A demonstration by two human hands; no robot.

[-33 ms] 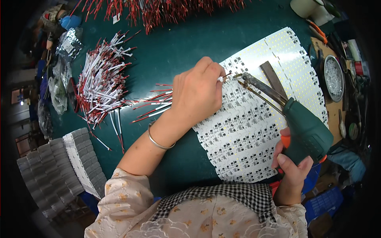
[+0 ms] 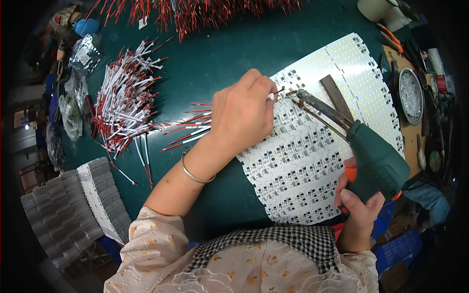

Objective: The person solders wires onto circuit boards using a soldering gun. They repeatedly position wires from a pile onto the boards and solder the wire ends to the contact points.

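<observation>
My left hand (image 2: 242,115) is closed over the upper left edge of a white circuit board sheet (image 2: 308,180). Pinched at its fingertips is a thin wire in a white sleeve (image 2: 271,96), its dark end poking out to the right. More red and white wires (image 2: 191,128) stick out on the left side of this hand. My right hand (image 2: 359,198) grips a green soldering gun (image 2: 378,161) by its handle. The gun's tip points up and left, close to the wire end; whether they touch I cannot tell. A dark flat bar (image 2: 337,97) lies on the sheet behind the gun.
A heap of red and white wires (image 2: 128,97) lies on the green table (image 2: 215,58) at left. More red wires (image 2: 210,14) lie along the far edge. Stacked grey-white boards (image 2: 102,195) stand at lower left. A metal bowl (image 2: 410,95) of clear bits sits at right.
The soldering gun and my right hand have shifted very slightly to the left. My left hand looks unmoved.
</observation>
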